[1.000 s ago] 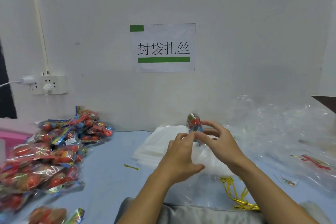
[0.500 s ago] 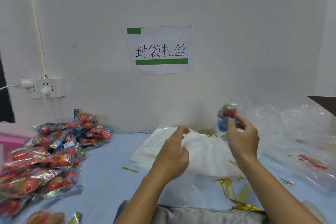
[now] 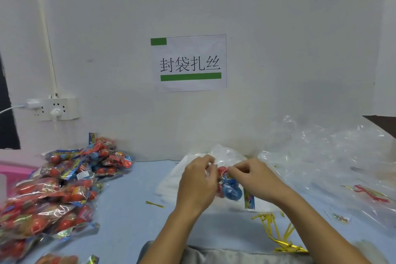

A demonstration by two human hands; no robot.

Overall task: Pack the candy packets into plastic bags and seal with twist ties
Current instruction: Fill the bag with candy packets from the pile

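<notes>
Head view is showing a heap of candy packets (image 3: 53,188) lying at the left on the blue tabletop (image 3: 128,221). Mid-scene, the left hand (image 3: 198,184) is pinching a clear plastic bag (image 3: 227,156) while the right hand (image 3: 255,178) is gripping a red-and-blue candy packet (image 3: 230,189) between them, above a stack of bags (image 3: 171,184). Gold twist ties (image 3: 276,231) are lying near right; crumpled clear plastic (image 3: 332,152) is sitting far right.

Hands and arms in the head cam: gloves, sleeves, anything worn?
Nothing worn. The left hand and right hand are bare, without gloves, and no rings or watch are visible. Both forearms are bare down to the bottom edge of the frame, with no sleeves in view.
</notes>
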